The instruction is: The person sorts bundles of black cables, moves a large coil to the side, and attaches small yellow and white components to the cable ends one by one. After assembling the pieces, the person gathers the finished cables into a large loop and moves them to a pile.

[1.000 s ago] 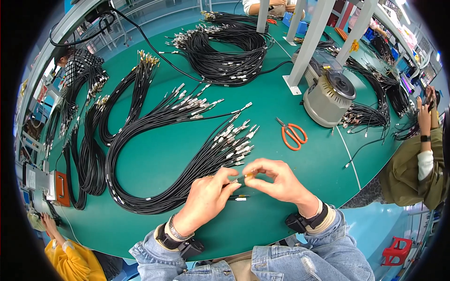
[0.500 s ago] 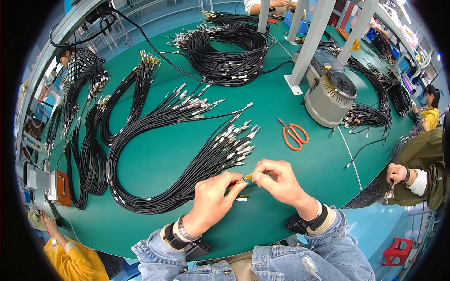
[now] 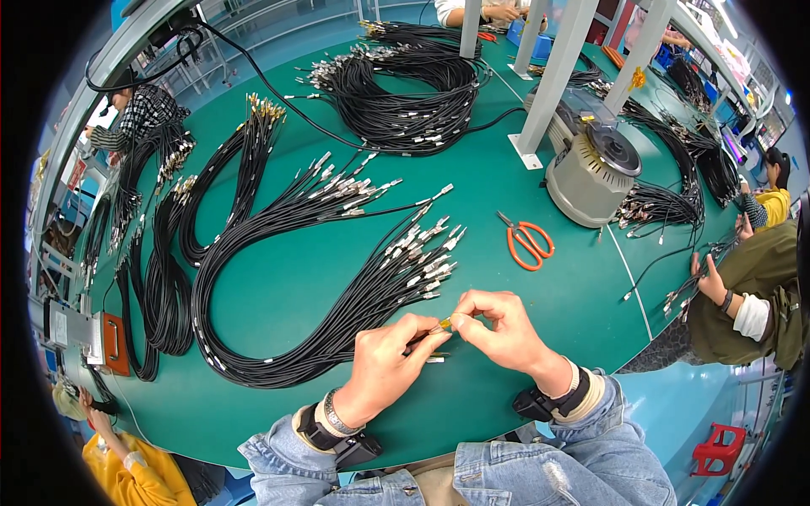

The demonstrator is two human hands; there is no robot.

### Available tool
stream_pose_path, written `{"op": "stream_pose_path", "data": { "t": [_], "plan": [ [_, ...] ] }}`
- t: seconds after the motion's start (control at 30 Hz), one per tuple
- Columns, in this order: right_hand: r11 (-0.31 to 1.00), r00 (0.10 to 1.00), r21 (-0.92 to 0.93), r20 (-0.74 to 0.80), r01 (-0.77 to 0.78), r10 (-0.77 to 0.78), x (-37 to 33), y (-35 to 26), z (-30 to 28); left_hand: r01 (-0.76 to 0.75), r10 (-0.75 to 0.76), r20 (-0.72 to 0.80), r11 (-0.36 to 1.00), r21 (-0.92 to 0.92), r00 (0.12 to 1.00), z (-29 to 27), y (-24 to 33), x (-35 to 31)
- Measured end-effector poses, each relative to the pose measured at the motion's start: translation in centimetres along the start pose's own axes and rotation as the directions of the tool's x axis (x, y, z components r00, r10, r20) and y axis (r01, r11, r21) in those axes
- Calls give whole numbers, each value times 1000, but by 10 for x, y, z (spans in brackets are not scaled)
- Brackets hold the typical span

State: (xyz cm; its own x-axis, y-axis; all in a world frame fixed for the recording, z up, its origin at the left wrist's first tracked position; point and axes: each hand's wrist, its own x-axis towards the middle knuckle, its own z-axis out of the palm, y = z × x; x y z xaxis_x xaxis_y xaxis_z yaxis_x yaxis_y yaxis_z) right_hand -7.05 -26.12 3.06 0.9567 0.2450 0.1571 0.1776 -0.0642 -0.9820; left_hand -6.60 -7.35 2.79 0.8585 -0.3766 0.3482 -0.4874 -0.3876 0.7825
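Observation:
Above the near edge of the green table, my two hands meet fingertip to fingertip. My left hand (image 3: 384,363) is closed in a pinch on a cable end from the big black cable bundle (image 3: 278,354). A small yellow piece (image 3: 445,324) shows at that end, and my right hand (image 3: 498,333) pinches it from the other side. Whether it is tape or a sleeve is too small to tell. The bundle curves in a U on the table, its pale connector ends (image 3: 434,261) fanned out just beyond my hands.
Orange-handled cutters (image 3: 529,244) lie right of centre. Behind them stand a round grey machine (image 3: 595,177) and a grey post (image 3: 553,84). A coiled cable bundle (image 3: 405,126) lies at the back, and more hang at left. A co-worker's hands (image 3: 709,278) hold cables at right.
My fingertips have drawn closer around the yellow piece, so less of it shows. The co-worker at right has raised and spread their hands.

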Motion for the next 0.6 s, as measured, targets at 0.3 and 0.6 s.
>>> {"op": "stream_pose_path", "data": {
  "t": [0.3,0.6],
  "plan": [
    [1000,1000,10,10,-17,17,-1,-1,0,59,-61,-52,997,-41,997,7,0,-4],
    [999,996,-25,83,-21,23,-1,2,-3,-7,3,-64,999,-50,998,6,0,-2]
  ]
}}
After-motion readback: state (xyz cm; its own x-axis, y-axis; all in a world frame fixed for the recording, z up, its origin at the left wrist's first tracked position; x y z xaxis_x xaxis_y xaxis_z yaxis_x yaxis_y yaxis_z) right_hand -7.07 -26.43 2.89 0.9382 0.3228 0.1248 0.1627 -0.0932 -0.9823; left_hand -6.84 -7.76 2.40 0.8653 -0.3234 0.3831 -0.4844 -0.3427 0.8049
